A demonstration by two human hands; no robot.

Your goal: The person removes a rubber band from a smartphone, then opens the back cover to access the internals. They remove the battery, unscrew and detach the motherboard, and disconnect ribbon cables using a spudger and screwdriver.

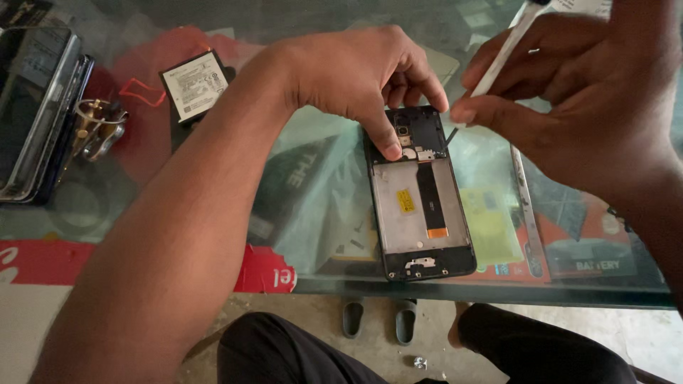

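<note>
An opened phone body (421, 206) lies on the glass table top (313, 206), its back cover off, showing a grey metal frame with a yellow sticker and a black strip. My left hand (363, 71) rests over its upper end, thumb pressing near the small parts there. My right hand (576, 92) hovers at the phone's upper right corner and pinches a thin white tool (501, 53), whose dark tip touches the phone's top right edge.
A removed phone battery (195, 85) lies at the back left. Another phone (35, 107) and a metal key bunch (96, 128) sit at the far left. A thin metal strip (526, 206) lies right of the phone. My knees and a pair of sandals (380, 318) show below the glass.
</note>
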